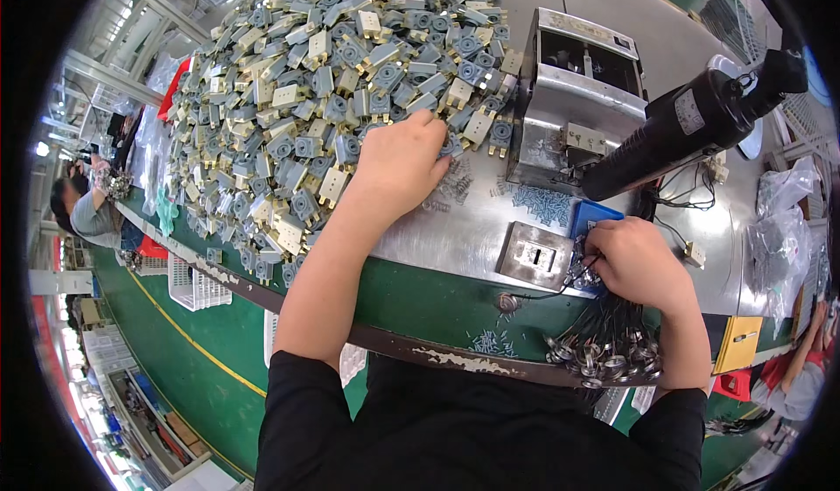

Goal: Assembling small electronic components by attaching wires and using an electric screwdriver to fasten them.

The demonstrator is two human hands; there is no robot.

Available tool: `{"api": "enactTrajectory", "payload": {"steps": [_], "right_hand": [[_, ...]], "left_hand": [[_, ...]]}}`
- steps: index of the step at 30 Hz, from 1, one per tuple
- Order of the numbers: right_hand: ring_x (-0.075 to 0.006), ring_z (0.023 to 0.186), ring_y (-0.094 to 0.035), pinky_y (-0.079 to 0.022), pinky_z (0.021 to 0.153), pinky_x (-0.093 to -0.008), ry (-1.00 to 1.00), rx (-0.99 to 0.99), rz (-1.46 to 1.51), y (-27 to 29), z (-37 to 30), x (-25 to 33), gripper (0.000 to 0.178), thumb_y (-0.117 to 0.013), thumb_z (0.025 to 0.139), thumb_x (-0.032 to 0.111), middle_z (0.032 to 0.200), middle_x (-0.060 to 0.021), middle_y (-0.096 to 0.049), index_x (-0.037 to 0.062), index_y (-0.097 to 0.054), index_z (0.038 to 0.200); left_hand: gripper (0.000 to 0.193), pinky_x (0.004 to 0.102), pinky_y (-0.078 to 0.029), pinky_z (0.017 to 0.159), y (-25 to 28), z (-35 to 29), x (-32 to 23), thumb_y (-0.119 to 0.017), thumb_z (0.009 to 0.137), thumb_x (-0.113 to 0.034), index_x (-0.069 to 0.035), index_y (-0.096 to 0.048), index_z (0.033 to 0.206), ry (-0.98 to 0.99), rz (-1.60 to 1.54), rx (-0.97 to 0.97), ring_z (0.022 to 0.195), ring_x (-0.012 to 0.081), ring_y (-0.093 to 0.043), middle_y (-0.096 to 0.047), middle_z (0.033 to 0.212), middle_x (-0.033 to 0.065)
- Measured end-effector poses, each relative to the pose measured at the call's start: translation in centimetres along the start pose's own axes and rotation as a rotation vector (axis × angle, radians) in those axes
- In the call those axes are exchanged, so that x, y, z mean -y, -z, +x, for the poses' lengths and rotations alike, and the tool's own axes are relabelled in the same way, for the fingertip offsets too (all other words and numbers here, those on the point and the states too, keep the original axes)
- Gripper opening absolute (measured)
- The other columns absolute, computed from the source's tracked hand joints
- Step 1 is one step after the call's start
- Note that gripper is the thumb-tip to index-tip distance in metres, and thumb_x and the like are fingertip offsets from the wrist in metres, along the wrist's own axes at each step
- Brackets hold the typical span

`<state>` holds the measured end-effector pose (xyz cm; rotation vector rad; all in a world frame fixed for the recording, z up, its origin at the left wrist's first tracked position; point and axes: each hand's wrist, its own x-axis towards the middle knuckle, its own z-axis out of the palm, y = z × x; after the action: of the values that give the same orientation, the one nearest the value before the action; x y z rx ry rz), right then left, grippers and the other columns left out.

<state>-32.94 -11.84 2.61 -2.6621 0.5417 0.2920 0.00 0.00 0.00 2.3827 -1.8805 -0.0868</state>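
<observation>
My left hand (401, 165) is closed at the near edge of a big heap of small grey and cream plastic housings (332, 97) with brass prongs. A grey housing shows beside its thumb; whether the fingers hold it is hidden. Farther right, my right hand (637, 262) pinches thin black wires (581, 274) beside a blue tray (597, 215). One wire runs left to a round metal end (507, 302) on the green table edge. A metal fixture block (535, 256) with a slotted recess lies left of my right fingers. Below that hand hangs a bundle of black wires with metal rings (604, 358).
Small screws (541, 206) lie loose behind the block, with springs (451, 185) near my left hand. A metal machine (577, 97) and a black cylindrical tool (674, 128) stand at the back right. More screws (493, 343) lie at the front edge. People work at both sides.
</observation>
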Motion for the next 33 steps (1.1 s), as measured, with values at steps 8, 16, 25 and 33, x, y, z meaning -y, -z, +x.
{"api": "enactTrajectory", "payload": {"steps": [8, 16, 25, 33], "right_hand": [[-0.0413, 0.09, -0.063, -0.051, 0.081, -0.0501, 0.043, -0.184, -0.12, 0.2, -0.4, 0.4, 0.014, -0.064, 0.078, 0.001, 0.092, -0.0178, -0.065, 0.0, -0.062, 0.092], [-0.0428, 0.091, -0.063, -0.05, 0.079, -0.0501, 0.031, -0.286, 0.065, 0.9, -0.7, 0.4, 0.018, -0.06, 0.081, -0.004, 0.092, -0.0189, -0.064, -0.0004, -0.056, 0.098], [-0.0428, 0.089, -0.064, -0.052, 0.078, -0.0486, -0.052, -0.311, 0.145, 0.7, -1.1, 0.6, 0.016, -0.058, 0.084, -0.007, 0.091, -0.0205, -0.064, -0.0021, -0.055, 0.099], [-0.0438, 0.092, -0.065, -0.053, 0.079, -0.05, -0.067, -0.329, 0.171, 0.2, -1.1, -0.1, 0.017, -0.063, 0.085, -0.003, 0.092, -0.0203, -0.064, -0.0008, -0.058, 0.102]], "left_hand": [[0.025, 0.0433, -0.055, 0.074, -0.1, -0.6, 1.3, -0.079, 0.084, -0.024, -0.007, -0.067, 0.099, -0.199, -0.107, -0.205, 0.09, 0.0309, -0.068, -0.06, 0.096, 0.0087], [0.025, 0.0418, -0.056, 0.076, -0.9, -0.8, 1.8, -0.079, 0.083, -0.02, -0.006, -0.066, 0.099, -0.296, -0.132, -0.317, 0.092, 0.0304, -0.07, -0.068, 0.106, 0.0073], [0.029, 0.0419, -0.056, 0.075, 0.3, -2.7, 2.0, -0.082, 0.08, -0.016, -0.006, -0.065, 0.101, -0.281, -0.087, -0.211, 0.091, 0.0325, -0.07, -0.069, 0.1, 0.0083], [0.032, 0.0385, -0.057, 0.077, 2.2, -3.6, 2.2, -0.085, 0.076, -0.01, -0.006, -0.068, 0.103, -0.3, -0.18, -0.195, 0.09, 0.0301, -0.071, -0.072, 0.096, 0.0095]]}}
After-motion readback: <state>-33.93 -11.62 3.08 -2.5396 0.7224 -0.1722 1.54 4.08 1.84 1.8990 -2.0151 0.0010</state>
